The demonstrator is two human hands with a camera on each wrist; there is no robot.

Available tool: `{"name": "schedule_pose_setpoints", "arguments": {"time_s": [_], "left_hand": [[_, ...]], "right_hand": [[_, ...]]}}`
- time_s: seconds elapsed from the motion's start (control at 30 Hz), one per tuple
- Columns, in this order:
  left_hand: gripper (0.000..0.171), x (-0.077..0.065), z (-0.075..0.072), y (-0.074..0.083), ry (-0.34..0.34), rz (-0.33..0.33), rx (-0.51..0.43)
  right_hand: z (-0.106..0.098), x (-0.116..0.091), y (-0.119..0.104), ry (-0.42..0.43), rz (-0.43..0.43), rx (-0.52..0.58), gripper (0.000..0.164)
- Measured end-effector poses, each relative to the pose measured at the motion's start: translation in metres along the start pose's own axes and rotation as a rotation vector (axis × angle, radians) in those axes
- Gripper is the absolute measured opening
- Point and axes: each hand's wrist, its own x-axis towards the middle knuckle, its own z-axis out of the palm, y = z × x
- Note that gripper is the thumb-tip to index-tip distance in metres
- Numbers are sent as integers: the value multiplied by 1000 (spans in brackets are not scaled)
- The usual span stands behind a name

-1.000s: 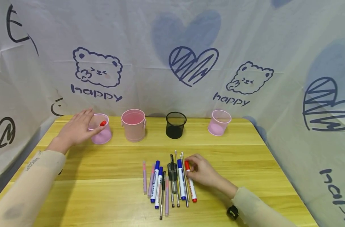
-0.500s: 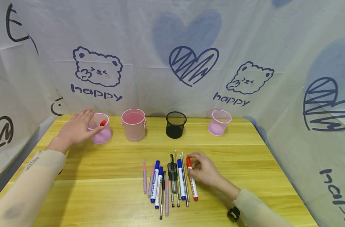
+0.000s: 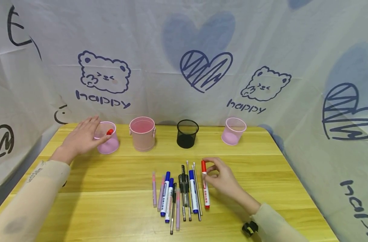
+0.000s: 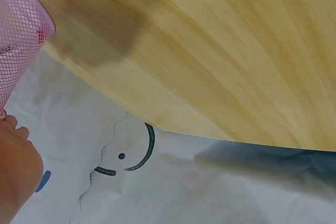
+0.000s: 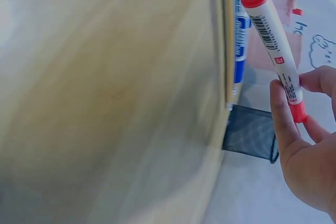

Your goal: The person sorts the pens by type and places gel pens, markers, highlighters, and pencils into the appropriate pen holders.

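At the far left, my left hand (image 3: 80,137) holds the rim of a pink mesh pen cup (image 3: 109,146), thumb across its near side and the other fingers along its left. A red marker cap (image 3: 110,131) shows inside that cup. My right hand (image 3: 225,179) pinches a white whiteboard marker with red ends (image 3: 206,195) near its upper cap, just right of the pen row. In the right wrist view this red marker (image 5: 274,38) sits between thumb and fingers, tilted off the table. The left wrist view shows the pink cup (image 4: 21,27) only partly.
Blue whiteboard markers (image 3: 193,193), black pens (image 3: 174,201), pink-purple pens (image 3: 154,191) and silver pencils (image 3: 199,201) lie mid-table. Along the back stand a pink bucket (image 3: 144,140), a black mesh cup (image 3: 186,139) and another pink cup (image 3: 232,136). A black object (image 3: 249,228) is near the right sleeve.
My right hand has moved the red marker right and away from me, separating it from the row of pens. My left hand has stayed at the pink cup.
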Motion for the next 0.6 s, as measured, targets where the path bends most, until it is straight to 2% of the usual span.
{"name": "schedule_pose_setpoints", "arguments": {"time_s": [0.6], "left_hand": [[103, 0, 2, -2, 5, -11, -1]], "right_hand": [[1, 10, -34, 113, -156, 180, 58]]}}
